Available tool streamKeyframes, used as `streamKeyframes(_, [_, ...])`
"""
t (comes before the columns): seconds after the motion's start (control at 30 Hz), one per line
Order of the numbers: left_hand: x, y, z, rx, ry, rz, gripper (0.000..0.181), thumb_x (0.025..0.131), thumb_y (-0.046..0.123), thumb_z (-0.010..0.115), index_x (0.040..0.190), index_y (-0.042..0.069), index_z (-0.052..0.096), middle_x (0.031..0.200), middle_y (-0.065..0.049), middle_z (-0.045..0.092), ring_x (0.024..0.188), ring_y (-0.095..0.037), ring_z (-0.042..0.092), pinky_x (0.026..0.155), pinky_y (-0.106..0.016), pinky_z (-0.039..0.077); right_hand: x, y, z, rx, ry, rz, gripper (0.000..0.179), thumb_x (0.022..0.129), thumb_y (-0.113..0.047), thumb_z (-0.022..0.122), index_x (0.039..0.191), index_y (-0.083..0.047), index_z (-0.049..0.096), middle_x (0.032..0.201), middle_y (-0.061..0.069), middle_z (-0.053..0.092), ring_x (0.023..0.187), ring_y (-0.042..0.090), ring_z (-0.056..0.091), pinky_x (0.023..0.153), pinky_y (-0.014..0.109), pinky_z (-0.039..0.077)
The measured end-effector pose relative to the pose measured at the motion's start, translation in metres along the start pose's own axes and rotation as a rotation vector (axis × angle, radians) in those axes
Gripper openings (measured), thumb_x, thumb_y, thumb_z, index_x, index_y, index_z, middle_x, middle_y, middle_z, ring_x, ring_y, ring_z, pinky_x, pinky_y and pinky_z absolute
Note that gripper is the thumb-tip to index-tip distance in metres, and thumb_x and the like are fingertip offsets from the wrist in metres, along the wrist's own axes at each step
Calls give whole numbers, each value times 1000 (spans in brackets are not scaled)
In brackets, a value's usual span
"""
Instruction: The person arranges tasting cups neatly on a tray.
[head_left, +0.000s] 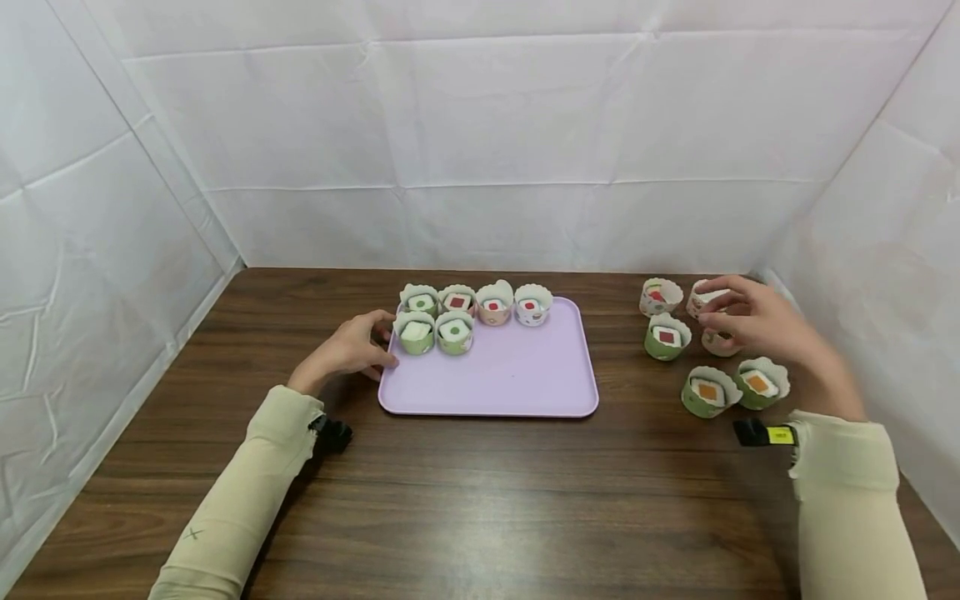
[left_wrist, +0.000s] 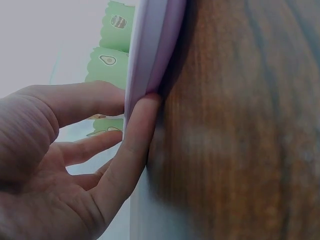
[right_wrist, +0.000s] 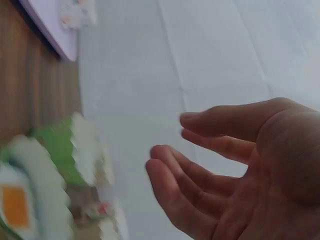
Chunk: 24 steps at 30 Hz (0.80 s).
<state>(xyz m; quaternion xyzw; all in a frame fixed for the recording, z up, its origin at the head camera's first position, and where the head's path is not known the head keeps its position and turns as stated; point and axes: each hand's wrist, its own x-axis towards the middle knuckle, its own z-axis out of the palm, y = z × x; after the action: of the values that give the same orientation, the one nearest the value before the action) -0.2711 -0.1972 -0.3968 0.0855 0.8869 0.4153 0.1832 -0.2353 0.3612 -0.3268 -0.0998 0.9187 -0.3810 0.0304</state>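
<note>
- Six paper cups [head_left: 495, 315] sit on the lilac tray [head_left: 517, 379]: four along the back, two in front of the leftmost pair.
- Six outer cups [head_left: 702, 405] stand on the brown table [head_left: 487, 508], right of the tray.
- Progress, my reading: about half loaded; the tray's front and right have room, the outer cups remain off it.
- Left hand [head_left: 348, 343]: lightly pinches the tray's left rim, fingers part bent.
- Right hand [head_left: 772, 323]: fingers curved, clear gap to the thumb, no cup seen in its grasp; over the back outer cups. Contact with any: cannot tell.
</note>
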Motion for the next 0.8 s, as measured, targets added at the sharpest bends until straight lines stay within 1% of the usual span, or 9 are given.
streamKeyframes(0.07, [1,0,0,4,0,-2,79,88,-4,74,155,-4,34,135,-31,49,92,-29,69,68,-37,67,-6,9,-10,-1,0,-14,32,101,-10,64,132,-9,56,107,-9,64,86,-2,64,62,32,63])
streamKeyframes(0.13, [2,-1,1,6,-1,-2,79,88,-4,75,155,-5,34,136,-31,49,91,-28,69,68,-37,67,-12,16,-19,-10,-10,-17,25,100,-8,66,124,-12,60,101,-19,65,84,-1,65,62,31,63])
streamKeyframes(0.23, [3,-2,1,1,-5,-1,80,88,-4,75,156,-5,33,136,-31,49,92,-28,69,69,-38,67,-22,26,-32,-58,-31,-15,19,97,-6,69,113,-17,68,92,-23,69,79,-1,66,61,26,60])
streamKeyframes(0.37, [4,-2,1,-7,-2,-1,81,87,-3,75,156,-5,32,135,-31,49,92,-28,68,69,-38,67,-30,40,-44,-138,-46,-28,19,91,0,73,106,-12,75,87,-23,71,77,-3,67,64,17,57])
streamKeyframes(0.43, [4,-3,1,-10,1,0,81,87,-3,75,156,-5,33,134,-31,49,92,-27,68,69,-38,67,-33,48,-49,-195,-66,-37,23,89,0,75,112,-3,73,96,-11,76,80,-7,65,68,14,56])
streamKeyframes(0.5, [4,-3,1,-9,1,2,81,87,-3,75,156,-5,32,134,-31,49,92,-27,68,69,-38,67,-35,56,-52,-252,-115,-30,36,88,-4,78,122,2,67,107,6,77,87,-12,61,72,15,55])
streamKeyframes(0.6, [3,-2,0,-6,0,3,81,88,-3,75,156,-4,32,135,-31,49,91,-28,68,68,-38,67,-37,65,-55,-284,-221,1,54,88,-12,79,134,4,56,125,34,66,98,-13,56,76,18,53])
streamKeyframes(0.7, [2,-1,0,1,0,5,80,88,-3,74,156,-5,32,135,-32,49,92,-29,69,68,-38,67,-38,73,-54,-267,-298,35,58,88,-15,79,138,1,53,133,39,59,113,10,64,78,22,54])
streamKeyframes(0.8, [1,-1,1,0,2,7,79,88,-3,73,156,-5,32,134,-32,49,93,-31,68,69,-38,67,-39,79,-52,-270,-330,50,61,86,-15,80,138,1,51,134,43,56,121,48,61,82,32,57])
